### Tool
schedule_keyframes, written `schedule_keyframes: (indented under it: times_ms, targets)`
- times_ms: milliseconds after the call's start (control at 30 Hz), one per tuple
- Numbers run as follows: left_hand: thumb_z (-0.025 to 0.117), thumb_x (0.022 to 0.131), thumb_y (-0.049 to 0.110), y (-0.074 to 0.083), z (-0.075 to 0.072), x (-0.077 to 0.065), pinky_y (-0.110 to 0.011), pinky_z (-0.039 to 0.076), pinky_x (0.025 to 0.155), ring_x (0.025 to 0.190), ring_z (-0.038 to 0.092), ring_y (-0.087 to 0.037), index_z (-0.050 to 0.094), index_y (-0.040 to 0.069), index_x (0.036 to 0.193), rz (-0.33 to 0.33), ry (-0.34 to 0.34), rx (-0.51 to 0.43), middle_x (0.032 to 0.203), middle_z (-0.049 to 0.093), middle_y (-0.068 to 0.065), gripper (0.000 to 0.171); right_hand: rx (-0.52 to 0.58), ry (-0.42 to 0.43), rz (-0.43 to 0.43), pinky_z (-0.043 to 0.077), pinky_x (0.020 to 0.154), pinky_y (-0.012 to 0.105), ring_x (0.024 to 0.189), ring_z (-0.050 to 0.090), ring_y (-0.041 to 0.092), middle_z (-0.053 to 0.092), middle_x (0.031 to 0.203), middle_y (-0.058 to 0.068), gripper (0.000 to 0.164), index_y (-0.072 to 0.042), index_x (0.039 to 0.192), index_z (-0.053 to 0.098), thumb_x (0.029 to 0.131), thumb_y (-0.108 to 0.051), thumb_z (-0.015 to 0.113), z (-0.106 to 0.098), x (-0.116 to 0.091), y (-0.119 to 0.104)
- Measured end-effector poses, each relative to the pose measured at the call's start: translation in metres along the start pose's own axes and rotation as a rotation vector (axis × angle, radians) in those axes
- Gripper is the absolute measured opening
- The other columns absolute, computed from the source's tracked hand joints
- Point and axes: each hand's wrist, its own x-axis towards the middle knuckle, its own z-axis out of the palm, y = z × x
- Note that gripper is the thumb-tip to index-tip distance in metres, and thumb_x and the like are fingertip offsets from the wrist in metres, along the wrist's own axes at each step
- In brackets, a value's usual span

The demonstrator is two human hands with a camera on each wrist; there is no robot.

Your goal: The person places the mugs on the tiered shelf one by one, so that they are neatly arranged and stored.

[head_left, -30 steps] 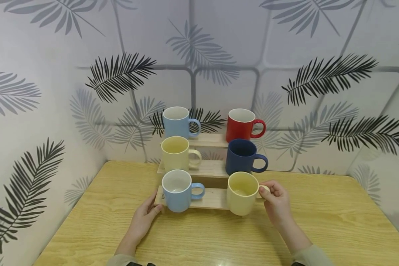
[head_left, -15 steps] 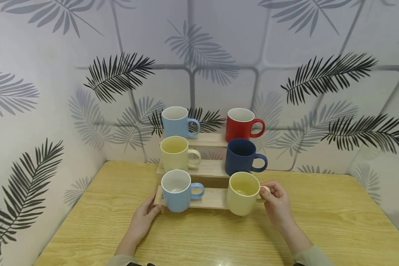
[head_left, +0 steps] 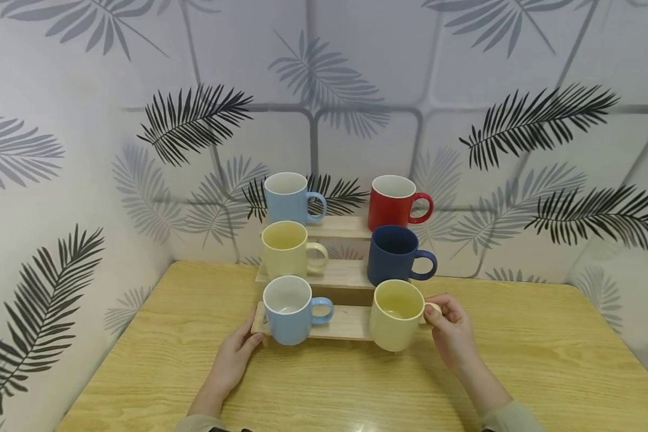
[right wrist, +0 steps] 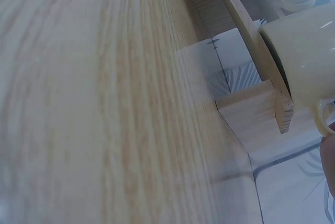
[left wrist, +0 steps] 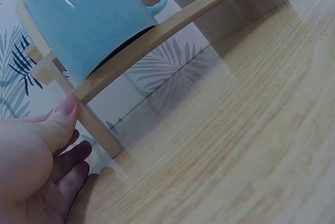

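My right hand point(head_left: 453, 333) pinches the handle of a pale yellow mug point(head_left: 396, 315) at the right end of the lowest step of a wooden tiered rack point(head_left: 347, 322). In the right wrist view that mug point(right wrist: 309, 51) stands on the board near its end, with only a bit of the hand showing at the edge. My left hand point(head_left: 232, 357) holds the rack's left end, thumb on the board's corner in the left wrist view and the other fingers behind the leg. Right above that thumb sits a light blue mug point(left wrist: 89, 20), its handle to the right.
Another yellow mug point(head_left: 284, 252) and a navy mug point(head_left: 393, 257) stand on the middle step. On the top step are a light blue mug point(head_left: 287, 201) and a red mug point(head_left: 391, 205). The rack stands on a wood-grain table point(head_left: 540, 348), close to a leaf-patterned wall point(head_left: 367, 72).
The lower yellow mug has shifted slightly to the right along the step, with my right hand on its handle throughout. My left hand stays on the rack's end.
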Motion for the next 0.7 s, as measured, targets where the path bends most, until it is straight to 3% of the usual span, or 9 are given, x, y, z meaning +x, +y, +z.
schedule_keyframes:
  times_ms: [167, 267, 367, 467, 567, 700]
  targets:
    - [0.054, 0.097, 0.018, -0.002, 0.002, 0.001, -0.043, 0.034, 0.106, 0.132, 0.040, -0.028, 0.032, 0.006, 0.148, 0.031, 0.021, 0.067, 0.145, 0.041, -0.016, 0.058, -0.099, 0.039, 0.032, 0.045, 0.068, 0.020, 0.077, 0.053, 0.009, 0.064, 0.088, 0.000, 0.026, -0.005, 0.098, 0.067, 0.094, 0.012, 0.048, -0.001, -0.003, -0.002]
    - [0.054, 0.097, 0.019, -0.001, 0.002, 0.000, -0.045, 0.037, 0.104, 0.128, 0.044, -0.031, 0.032, 0.005, 0.148, 0.035, 0.024, 0.142, 0.140, 0.047, -0.018, 0.058, -0.228, 0.023, 0.066, 0.047, 0.073, 0.021, 0.082, 0.057, 0.008, 0.065, 0.093, -0.002, 0.026, -0.006, 0.102, 0.067, 0.095, 0.010, 0.048, -0.006, -0.004, -0.006]
    - [0.052, 0.098, 0.023, 0.001, -0.002, -0.003, -0.046, 0.039, 0.103, 0.124, 0.049, -0.032, 0.033, 0.004, 0.148, 0.028, 0.015, 0.223, 0.136, 0.052, -0.017, 0.056, -0.386, -0.009, 0.117, 0.048, 0.079, 0.021, 0.091, 0.059, 0.008, 0.066, 0.102, -0.005, 0.022, 0.003, 0.112, 0.062, 0.098, 0.004, 0.045, -0.014, -0.005, -0.015]
    - [0.051, 0.100, 0.023, 0.007, -0.012, -0.005, -0.048, 0.040, 0.102, 0.122, 0.052, -0.034, 0.035, 0.002, 0.146, 0.034, 0.002, 0.275, 0.135, 0.052, -0.019, 0.053, -0.604, -0.022, 0.161, 0.048, 0.083, 0.017, 0.097, 0.058, 0.004, 0.065, 0.109, -0.008, 0.026, 0.011, 0.120, 0.055, 0.101, -0.003, 0.045, -0.025, -0.006, -0.026]
    - [0.050, 0.101, 0.021, 0.016, -0.026, -0.005, -0.052, 0.037, 0.103, 0.125, 0.047, -0.039, 0.036, 0.000, 0.145, 0.062, -0.028, 0.348, 0.140, 0.046, -0.021, 0.051, -0.888, -0.036, 0.166, 0.048, 0.081, 0.014, 0.097, 0.058, 0.003, 0.065, 0.110, 0.000, 0.025, 0.010, 0.118, 0.058, 0.099, -0.005, 0.051, -0.037, -0.006, -0.036]
    - [0.050, 0.101, 0.017, 0.031, -0.044, -0.001, -0.056, 0.034, 0.104, 0.127, 0.043, -0.041, 0.035, 0.001, 0.146, 0.101, -0.057, 0.465, 0.144, 0.040, -0.022, 0.050, -1.290, -0.130, 0.110, 0.052, 0.080, 0.033, 0.096, 0.060, 0.021, 0.063, 0.107, 0.015, 0.022, 0.004, 0.113, 0.063, 0.091, -0.001, 0.062, -0.055, -0.005, -0.048]
